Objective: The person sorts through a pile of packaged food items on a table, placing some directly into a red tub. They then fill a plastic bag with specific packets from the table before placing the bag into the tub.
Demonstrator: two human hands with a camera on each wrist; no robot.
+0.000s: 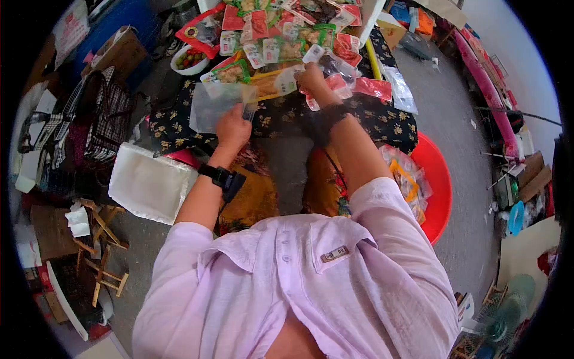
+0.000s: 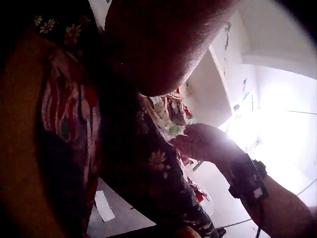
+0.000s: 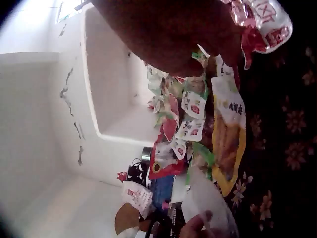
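My left hand [image 1: 234, 127] grips the edge of a clear, frosted plastic bag [image 1: 209, 109] over the front of the dark flowered cloth. In the right wrist view the bag [image 3: 205, 201] hangs whitish from the left fingers [image 3: 194, 225]. My right hand [image 1: 320, 87] reaches among the food packets, its fingers bent. Beside its fingertips is the white end of a yellow-edged food packet [image 3: 228, 136]; I cannot tell whether they grip it. Red-and-white packets [image 3: 265, 25] lie around that hand. In the left wrist view my right hand [image 2: 200, 141] appears over the packets from the side.
Many red, green and white packets [image 1: 290, 48] cover the back of the table. A white bowl of fruit [image 1: 190, 60] stands at the left. A stack of clear bags [image 1: 149, 182] lies at my left side. At my right a red tub [image 1: 439, 191] holds more packets.
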